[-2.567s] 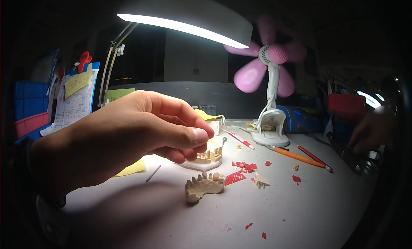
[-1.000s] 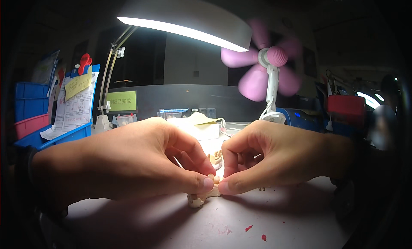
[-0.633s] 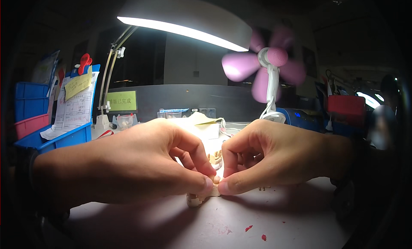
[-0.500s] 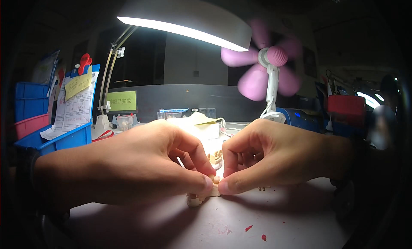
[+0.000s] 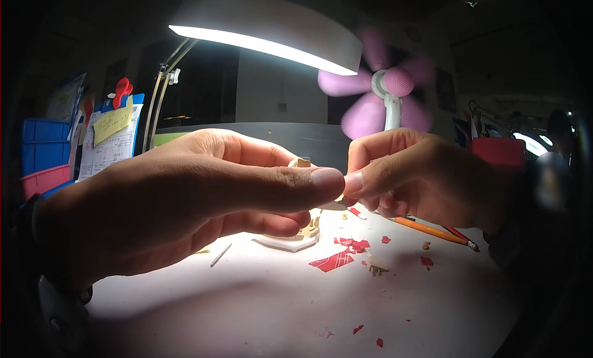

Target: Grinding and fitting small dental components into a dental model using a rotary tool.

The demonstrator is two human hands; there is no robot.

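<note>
Both hands are raised above the bench [image 5: 259,308], meeting fingertip to fingertip under the desk lamp [image 5: 272,34]. Left hand [image 5: 185,203] comes in from the lower left, large in the view, its fingers curled loosely and its thumb stretched out flat to the right; the thumb tip presses toward the fingertips of the right hand [image 5: 420,176]. Between the two hands sits a small pale plaster piece [image 5: 301,163], of which only a tan nub above the left thumb and a pale edge below the right fingertips show; the rest is hidden, so its shape cannot be told. The right hand is pinched nearly closed, its fingers bent and drawn together on that piece. Both hands are thus closed on the same small thing, held in the air well above the bench.

Behind them a pink fan [image 5: 386,92] spins, its blades blurred. At the far left stand blue bins [image 5: 40,148] and a clipboard [image 5: 111,142] with papers and a yellow note.

On the bench below the hands lies a white plaster base [image 5: 287,241], partly hidden by the left fingers. To its right lie an orange pencil [image 5: 435,233], red wax scraps [image 5: 336,259], a small plaster fragment [image 5: 375,266] and, to the left, a thin metal pin [image 5: 220,254].
</note>
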